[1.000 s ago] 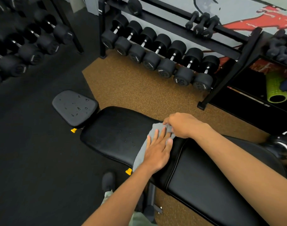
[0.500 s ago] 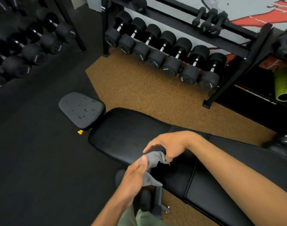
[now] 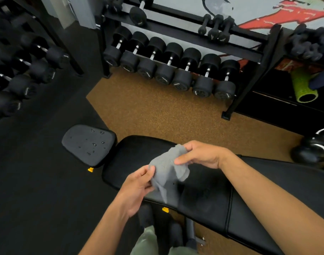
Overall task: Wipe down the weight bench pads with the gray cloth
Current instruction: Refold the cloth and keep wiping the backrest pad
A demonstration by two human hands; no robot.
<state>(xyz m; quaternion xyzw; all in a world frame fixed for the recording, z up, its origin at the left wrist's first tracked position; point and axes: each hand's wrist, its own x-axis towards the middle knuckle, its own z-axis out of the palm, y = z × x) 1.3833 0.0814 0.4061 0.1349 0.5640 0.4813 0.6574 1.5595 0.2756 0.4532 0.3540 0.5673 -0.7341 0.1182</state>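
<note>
A gym's free-weights area, seen from above. A black steel rack (image 3: 251, 74) holds a row of round-headed black dumbbells (image 3: 169, 70) with smaller ones (image 3: 216, 26) on its upper shelf, a second rack of dumbbells (image 3: 25, 74) lines the left side, and a padded black weight bench (image 3: 139, 155) stands on black rubber flooring (image 3: 37, 181) and brown speckled matting (image 3: 157, 111). A green foam roller (image 3: 302, 85), a black kettlebell (image 3: 312, 151) and a red-and-grey wall mural (image 3: 268, 13) sit at the right and top edges.

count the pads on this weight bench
3. A small wet pad at the left end, a middle pad below the gray cloth, and a long pad on the right, cut off by the picture's edge, so more may be hidden.
</note>
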